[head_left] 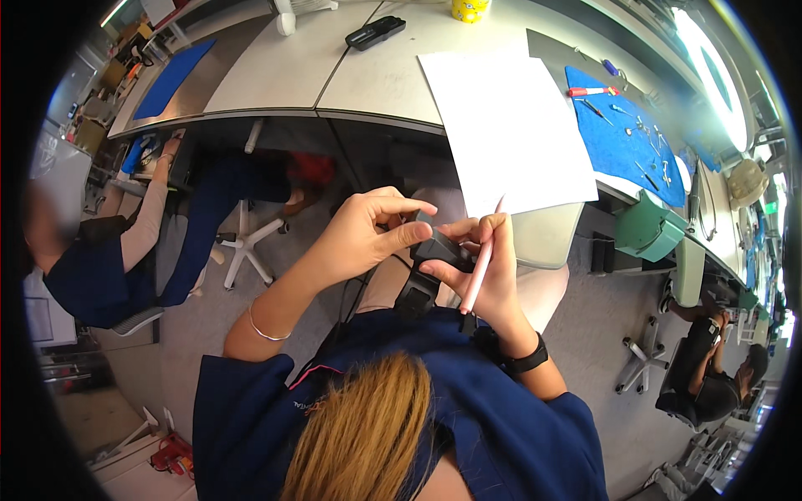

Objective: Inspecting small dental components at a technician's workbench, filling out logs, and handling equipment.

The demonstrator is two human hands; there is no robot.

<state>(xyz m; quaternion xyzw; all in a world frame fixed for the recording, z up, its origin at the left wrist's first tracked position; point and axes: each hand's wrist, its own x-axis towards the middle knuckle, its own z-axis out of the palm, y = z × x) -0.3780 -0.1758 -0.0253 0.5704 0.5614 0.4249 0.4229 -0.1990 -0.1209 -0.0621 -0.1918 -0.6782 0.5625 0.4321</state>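
In front of my chest is a small black boxy device (440,248), with a darker black part (415,294) below it. My right hand (494,280) grips the device, thumb on the near side and fingers on the far side. A slim pale pink pen (478,280) is also tucked in that hand, its pointed end toward the table. My left hand (368,232) is at the device's upper left corner. Its thumb and forefinger are apart, and the other fingers curl underneath. I cannot make out anything between them. Large white paper sheets (518,129) lie just beyond.
Behind the paper runs a pale table (393,83) bearing a black handheld case (376,32) and a yellow cup (469,8). A blue mat (626,138) with several small tools is at right, above a green bin (650,227). People sit at left (100,275) and far right (717,376).
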